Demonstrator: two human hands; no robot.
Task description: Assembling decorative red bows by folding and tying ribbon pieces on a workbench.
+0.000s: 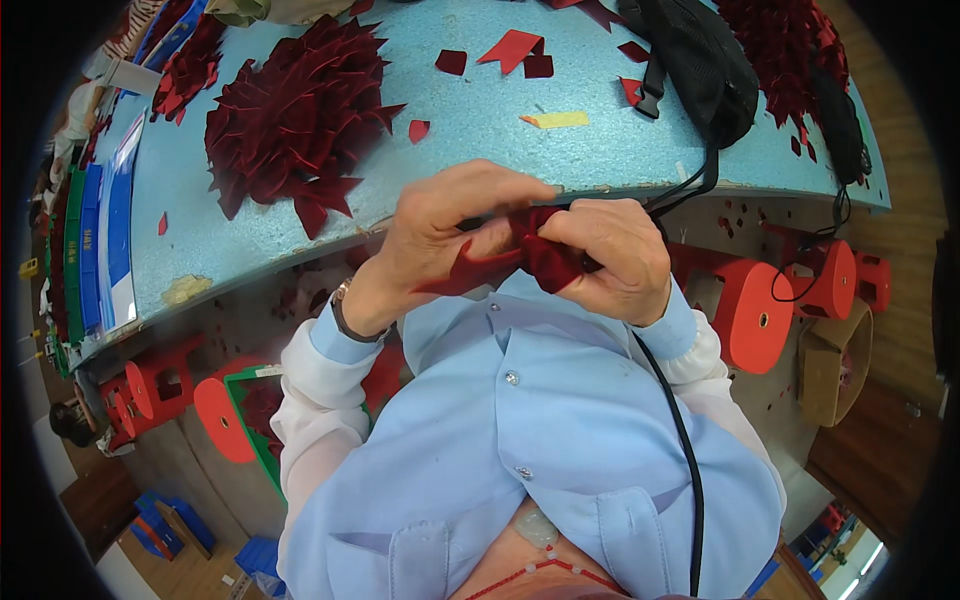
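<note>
A strip of dark red velvet ribbon [552,268] is held between my two hands, just in front of the table's near edge. My left hand [425,235] is closed on it, with a pointed tail of the ribbon hanging out below the palm. Close beside it, my right hand [625,255] pinches the folded part between thumb and fingers. Parts of the fingertips are hidden by the cloth. Beyond my left hand lies a large heap of dark red velvet pieces [295,105] with pointed ends.
The light blue table [440,130] carries loose red scraps [512,50], a yellow strip [556,120] and a black bag [695,70]. Another red heap [785,45] lies far right. Red stools [762,315], a cardboard box [835,365] and a green crate [255,400] stand below. A black cord [672,400] crosses my shirt.
</note>
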